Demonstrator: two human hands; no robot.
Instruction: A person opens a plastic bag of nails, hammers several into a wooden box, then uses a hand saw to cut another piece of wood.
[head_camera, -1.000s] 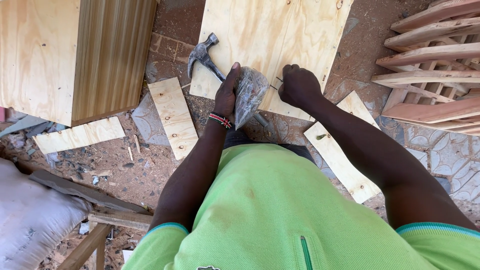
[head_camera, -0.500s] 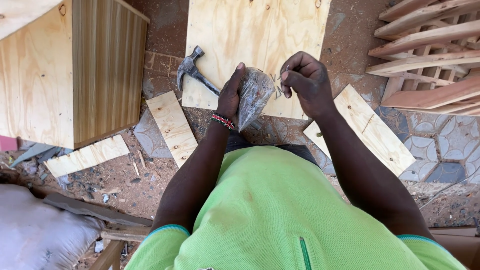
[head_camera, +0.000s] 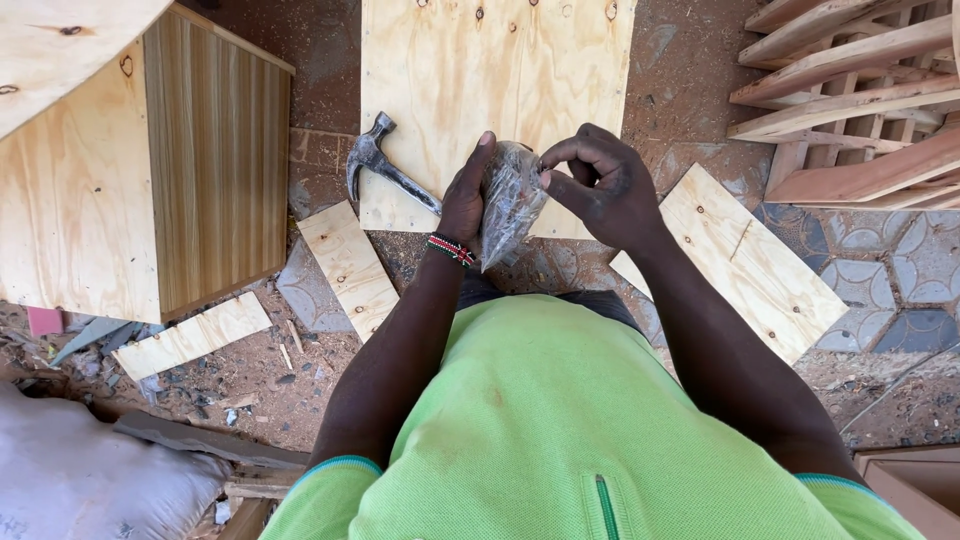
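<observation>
Clear plastic bag (head_camera: 512, 200), held over plywood.
Small, crumpled, tapering downward; grey glinting contents; a hand on each side.

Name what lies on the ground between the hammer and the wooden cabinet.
In the head view, only bare brick paving dusted with sawdust separates the hammer from the wooden cabinet.

The shirt (head_camera: 560, 430) is bright lime green with a teal edge on the sleeves. The wristband (head_camera: 451, 249) is beaded in red, black, green and white. The bag (head_camera: 510, 200) is clear and greyish. The hammer (head_camera: 385, 165) is dull grey. The plywood sheet (head_camera: 470, 70) is pale yellow with dark knots. The cabinet (head_camera: 215, 160) side shows brown stripes. The floor tiles (head_camera: 880, 245) are grey with a petal pattern.
</observation>
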